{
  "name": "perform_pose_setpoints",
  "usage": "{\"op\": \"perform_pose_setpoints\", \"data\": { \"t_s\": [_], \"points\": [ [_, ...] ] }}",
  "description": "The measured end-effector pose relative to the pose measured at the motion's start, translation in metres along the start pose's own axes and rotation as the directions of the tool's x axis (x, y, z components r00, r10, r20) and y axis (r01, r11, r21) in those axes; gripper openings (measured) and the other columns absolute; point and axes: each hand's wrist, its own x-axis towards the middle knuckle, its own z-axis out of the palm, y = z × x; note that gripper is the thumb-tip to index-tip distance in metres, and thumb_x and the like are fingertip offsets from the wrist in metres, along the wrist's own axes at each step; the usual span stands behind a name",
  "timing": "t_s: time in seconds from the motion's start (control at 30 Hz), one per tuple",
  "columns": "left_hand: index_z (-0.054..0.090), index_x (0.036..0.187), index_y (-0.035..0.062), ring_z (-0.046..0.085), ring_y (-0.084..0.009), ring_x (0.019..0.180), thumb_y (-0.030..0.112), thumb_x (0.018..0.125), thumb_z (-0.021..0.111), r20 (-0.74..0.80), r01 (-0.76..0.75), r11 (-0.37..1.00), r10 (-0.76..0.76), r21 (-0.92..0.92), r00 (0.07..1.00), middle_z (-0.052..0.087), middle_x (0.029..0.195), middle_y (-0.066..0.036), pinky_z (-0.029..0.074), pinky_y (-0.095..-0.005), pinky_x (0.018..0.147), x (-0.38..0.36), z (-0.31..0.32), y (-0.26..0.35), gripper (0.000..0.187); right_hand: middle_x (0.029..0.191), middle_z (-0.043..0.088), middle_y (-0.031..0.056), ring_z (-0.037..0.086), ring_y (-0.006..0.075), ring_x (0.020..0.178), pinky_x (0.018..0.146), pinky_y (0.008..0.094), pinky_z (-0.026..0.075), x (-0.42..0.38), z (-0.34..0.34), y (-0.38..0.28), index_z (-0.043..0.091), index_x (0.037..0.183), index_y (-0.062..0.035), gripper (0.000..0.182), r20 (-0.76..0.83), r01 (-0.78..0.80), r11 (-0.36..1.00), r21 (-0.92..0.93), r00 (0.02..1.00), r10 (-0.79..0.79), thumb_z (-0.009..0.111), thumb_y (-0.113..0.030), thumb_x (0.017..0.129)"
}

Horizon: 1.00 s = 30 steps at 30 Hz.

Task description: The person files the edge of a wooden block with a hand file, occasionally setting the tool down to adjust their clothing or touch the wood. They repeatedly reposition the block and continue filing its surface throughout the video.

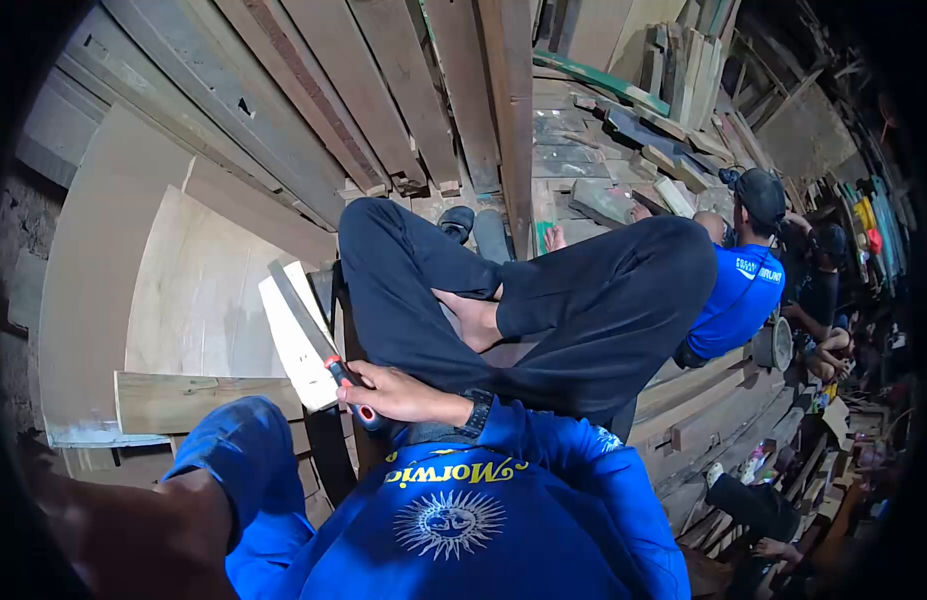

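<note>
My right hand (408, 395), with a dark watch on its wrist, is closed round the red-and-black handle of a file (304, 322). Its long grey blade points up and away to the left, overlapping a pale piece of wood (293, 352) beside my knee. On the left, my raised left forearm (173, 525) comes close to the camera in shadow, its blue sleeve bunched at the elbow; the left hand itself is out of the picture. My crossed legs (583, 290) in dark trousers fill the middle, a bare foot (473, 318) showing between them.
Long planks (383, 90) lean ahead of me, with pale boards (208, 290) on my left. Sandals (457, 222) lie past my knees. At right a person in a blue shirt (738, 290) sits among stacked wood (703, 400), with other people farther right.
</note>
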Motion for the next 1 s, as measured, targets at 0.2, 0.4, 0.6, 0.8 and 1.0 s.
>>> {"op": "perform_pose_setpoints", "data": {
  "t_s": [0.2, 0.4, 0.6, 0.8, 1.0],
  "points": [
    [0.038, 0.147, 0.0242, 0.019, -0.0345, 0.130, 0.025, 0.100, 0.067, 0.020, -0.104, 0.994, 0.103, 0.039, 0.994, 0.023, 0.153, -0.014, 0.022, -0.0578, 0.101, -0.001, -0.013, -0.012, 0.056, 0.104, 0.072, 0.0072, 0.065, 0.0110, 0.096, 0.084, 0.0289, 0.050, 0.003, 0.000, 0.004, 0.053, 0.142, 0.0026, 0.058, 0.003, -0.030, 1.000, 0.002, 1.000, 0.030, 0.063, -0.043, 0.107],
    [0.043, 0.139, 0.0135, 0.034, -0.0320, 0.114, 0.017, 0.096, 0.070, 0.027, -0.168, 0.984, 0.167, 0.059, 0.986, 0.037, 0.141, -0.019, 0.034, -0.0495, 0.090, -0.006, -0.021, -0.022, 0.051, 0.102, 0.070, 0.0077, 0.063, 0.0133, 0.095, 0.085, 0.0300, 0.049, -0.001, -0.001, -0.004, 0.054, 0.143, 0.0029, 0.063, 0.006, -0.033, 0.999, -0.024, 0.999, 0.033, 0.062, -0.047, 0.106],
    [0.048, 0.130, 0.0029, 0.049, -0.0295, 0.099, 0.009, 0.093, 0.074, 0.042, -0.227, 0.971, 0.224, 0.076, 0.974, 0.050, 0.129, -0.023, 0.046, -0.0413, 0.079, -0.010, -0.038, -0.030, 0.046, 0.089, 0.071, 0.0163, 0.067, 0.0195, 0.080, 0.071, 0.0354, 0.051, 0.008, 0.001, 0.013, 0.051, 0.142, 0.0115, 0.078, -0.013, 0.039, 0.999, 0.011, 0.999, -0.039, 0.065, -0.053, 0.100],
    [0.053, 0.122, -0.0078, 0.065, -0.0271, 0.083, 0.001, 0.089, 0.077, 0.052, -0.390, 0.909, 0.387, 0.146, 0.921, 0.063, 0.117, -0.027, 0.058, -0.0330, 0.068, -0.012, -0.060, -0.053, 0.041, 0.098, 0.073, 0.0132, 0.068, 0.0175, 0.089, 0.080, 0.0326, 0.052, 0.001, -0.002, -0.008, 0.055, 0.136, 0.0047, 0.063, -0.024, 0.021, 1.000, -0.009, 0.999, -0.021, 0.065, -0.048, 0.103],
    [0.032, 0.140, -0.0143, 0.052, -0.0358, 0.114, 0.051, 0.080, 0.061, 0.224, -0.363, 0.390, 0.356, 0.847, 0.907, 0.045, 0.138, -0.036, 0.048, -0.0441, 0.091, -0.039, -0.062, -0.040, 0.093, 0.094, 0.071, 0.0051, 0.065, 0.0134, 0.086, 0.076, 0.0317, 0.051, 0.001, 0.000, -0.001, 0.059, 0.126, -0.0028, 0.046, -0.029, -0.003, 0.998, -0.066, 1.000, 0.001, 0.064, -0.043, 0.105]
  ]
}}
